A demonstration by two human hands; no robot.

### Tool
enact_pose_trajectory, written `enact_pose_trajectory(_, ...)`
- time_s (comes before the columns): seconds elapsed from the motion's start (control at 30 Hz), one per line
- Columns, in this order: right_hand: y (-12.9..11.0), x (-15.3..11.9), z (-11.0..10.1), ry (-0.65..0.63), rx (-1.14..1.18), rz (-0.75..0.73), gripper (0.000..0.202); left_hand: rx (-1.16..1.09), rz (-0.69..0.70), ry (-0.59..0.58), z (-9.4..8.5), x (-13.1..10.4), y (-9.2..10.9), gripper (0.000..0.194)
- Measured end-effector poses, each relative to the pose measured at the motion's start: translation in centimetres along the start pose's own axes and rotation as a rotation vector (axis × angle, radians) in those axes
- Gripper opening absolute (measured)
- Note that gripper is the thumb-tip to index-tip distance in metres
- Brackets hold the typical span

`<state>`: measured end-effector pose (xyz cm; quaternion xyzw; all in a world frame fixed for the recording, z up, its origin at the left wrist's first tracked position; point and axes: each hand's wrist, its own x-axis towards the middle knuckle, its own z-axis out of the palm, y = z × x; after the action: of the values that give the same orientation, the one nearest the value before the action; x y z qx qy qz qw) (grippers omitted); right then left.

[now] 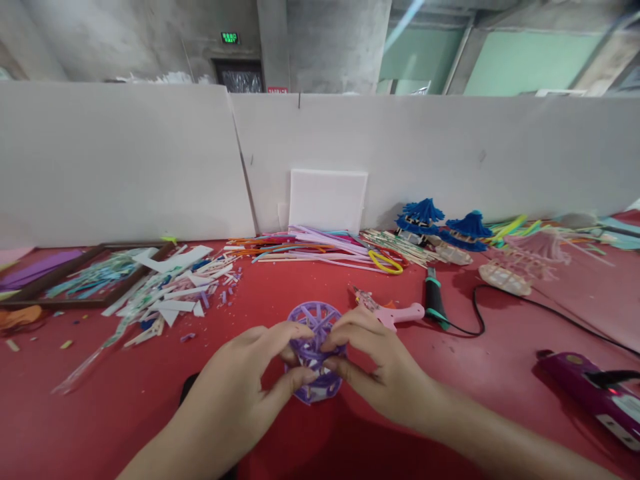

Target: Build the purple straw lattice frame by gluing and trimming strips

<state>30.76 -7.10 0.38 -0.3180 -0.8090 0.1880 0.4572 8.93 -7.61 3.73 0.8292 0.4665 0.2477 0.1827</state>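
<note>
A purple openwork craft piece [314, 312], round with spokes across its top, is between my two hands at the middle of the table. My left hand [265, 370] grips its left side, thumb in front and fingers around the back. From the right, my right hand [373, 360] pinches the piece near its middle with thumb and fingertips. Parts of the piece are hidden behind my fingers. Just beyond my right hand lies a pink glue gun [400, 315], its nozzle pointing left.
Scraps [180, 293] and a brown frame [95, 303] lie left. Behind are coloured craft stems [305, 247] and yellow-handled scissors [385, 261]. To the right are a black-green corded tool [435, 300], blue-roofed models [423, 217], a pink-roofed model [535, 250] and a purple power strip [590, 390].
</note>
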Motion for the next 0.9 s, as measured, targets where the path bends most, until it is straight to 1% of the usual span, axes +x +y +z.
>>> enact_pose_trajectory(0.07,0.1,0.0,0.0,0.009,0.000,-0.028,0.012,-0.003,0.053,0.087,-0.4,0.1,-0.1,0.022)
enact_pose_trajectory(0.17,0.2,0.1,0.0,-0.002,0.011,-0.022,0.012,-0.026,0.119,0.249,-1.1,0.2,-0.2,0.015)
enact_pose_trajectory(0.2,0.2,0.0,0.0,-0.009,0.014,-0.014,0.012,-0.032,0.122,0.294,-1.3,0.2,-0.3,0.011)
enact_pose_trajectory(0.27,0.2,-0.1,0.1,-0.019,0.016,-0.001,0.011,-0.045,0.084,0.353,-1.5,0.1,-0.6,0.003)
enact_pose_trajectory(0.37,0.1,-0.3,0.2,-0.018,0.016,0.012,0.011,-0.095,-0.003,0.357,-1.4,0.1,-1.3,0.012)
enact_pose_trajectory(0.5,0.1,-0.4,0.2,-0.006,0.009,-0.001,0.010,-0.164,-0.043,0.361,-1.2,0.3,-2.0,0.017)
enact_pose_trajectory(0.57,0.1,-0.3,0.2,-0.002,0.004,-0.012,0.010,-0.198,-0.089,0.365,-1.1,0.4,-2.2,0.020)
enact_pose_trajectory(0.63,0.1,-0.3,0.2,-0.004,-0.003,-0.010,0.009,-0.296,-0.162,0.355,-1.1,0.4,-2.2,0.021)
enact_pose_trajectory(0.67,0.2,-0.3,0.2,-0.007,-0.005,-0.006,0.009,-0.390,-0.189,0.350,-1.1,0.4,-2.1,0.021)
enact_pose_trajectory(0.73,0.2,-0.4,0.2,-0.011,-0.004,-0.004,0.008,-0.667,-0.193,0.323,-0.9,0.0,-1.8,0.020)
enact_pose_trajectory(0.77,0.2,-0.4,0.2,-0.010,-0.001,-0.007,0.008,-0.826,-0.172,0.282,-0.8,-0.2,-1.6,0.021)
enact_pose_trajectory(0.8,0.3,-0.4,0.2,-0.009,0.004,-0.012,0.008,-0.974,-0.150,0.215,-0.7,-0.4,-1.4,0.024)
enact_pose_trajectory(0.83,0.3,-0.4,0.2,-0.009,0.009,-0.017,0.009,-1.084,-0.128,0.110,-0.7,-0.5,-1.2,0.025)
enact_pose_trajectory(0.87,0.3,-0.4,0.2,-0.011,0.012,-0.020,0.009,-1.135,-0.116,0.006,-0.7,-0.7,-1.0,0.025)
enact_pose_trajectory(0.9,0.3,-0.4,0.2,-0.013,0.013,-0.020,0.009,-1.126,-0.114,-0.076,-0.8,-0.7,-0.8,0.025)
